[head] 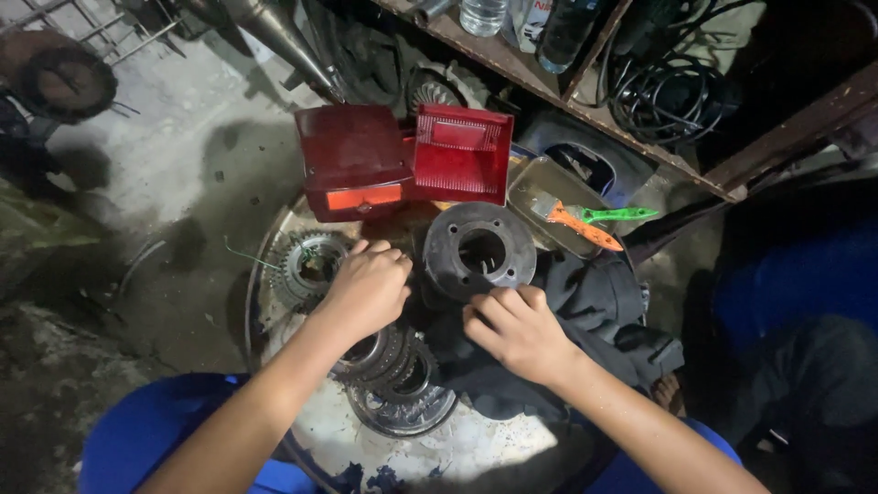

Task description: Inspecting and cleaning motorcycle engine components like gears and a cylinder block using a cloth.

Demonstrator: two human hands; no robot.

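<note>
Resting curled on a stack of gear rings (393,366), the left hand (366,288) seems to sort them; the right hand (517,329), fingers bent, touches the round metal hub (478,252). Just behind the hub lie red tail-light lenses (402,160). Lifting the hub would probably need a firmer grasp.

this is a repair workshop, most likely for motorbikes. a round metal tray (274,238) on a stained concrete floor (183,137) holds toothed gears (311,265), a dark drum-shaped hub (478,249) and a greasy black rag (594,302). two red tail-light parts (402,160) lie beside it, with a paintbrush (576,220) in a pan. a rough rusty shelf (640,137) carries coiled black cable (668,91) and bottles (483,14).
</note>
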